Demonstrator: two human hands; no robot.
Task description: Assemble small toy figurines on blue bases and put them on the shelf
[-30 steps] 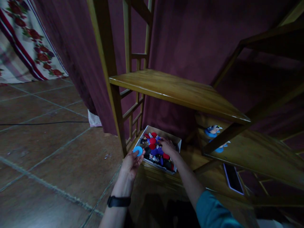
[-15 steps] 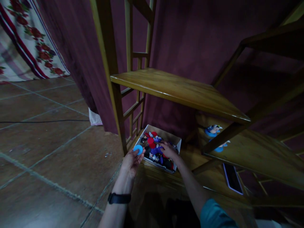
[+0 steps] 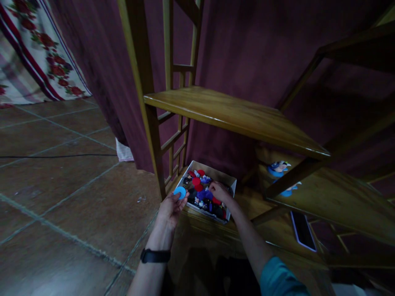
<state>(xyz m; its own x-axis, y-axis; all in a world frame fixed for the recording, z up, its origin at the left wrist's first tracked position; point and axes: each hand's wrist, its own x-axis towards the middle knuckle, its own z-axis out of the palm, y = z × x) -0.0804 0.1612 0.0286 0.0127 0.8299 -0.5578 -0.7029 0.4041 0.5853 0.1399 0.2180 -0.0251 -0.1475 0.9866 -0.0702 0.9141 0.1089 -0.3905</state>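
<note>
My left hand (image 3: 171,207) is closed on a flat, round, light-blue disc (image 3: 180,193), held at the near left edge of a white box (image 3: 230,180). Small figurines (image 3: 203,195) in red, blue, purple and black lie jumbled inside that box. Over its right part is my right hand (image 3: 219,191), its fingers bent down among the figurines and pressed together. Whatever those fingertips grip, if anything, is hidden.
The box sits on the bottom board of a wooden shelf unit (image 3: 234,117), under a higher board. Two blue-based figurines (image 3: 278,167) stand on a shelf to the right. Below them lies a phone (image 3: 303,231). A black cable (image 3: 58,156) crosses the tiled floor.
My right hand has shifted slightly right within the box, and its fingers have drawn in from a more spread pose. The left hand keeps the blue disc in nearly the same place.
</note>
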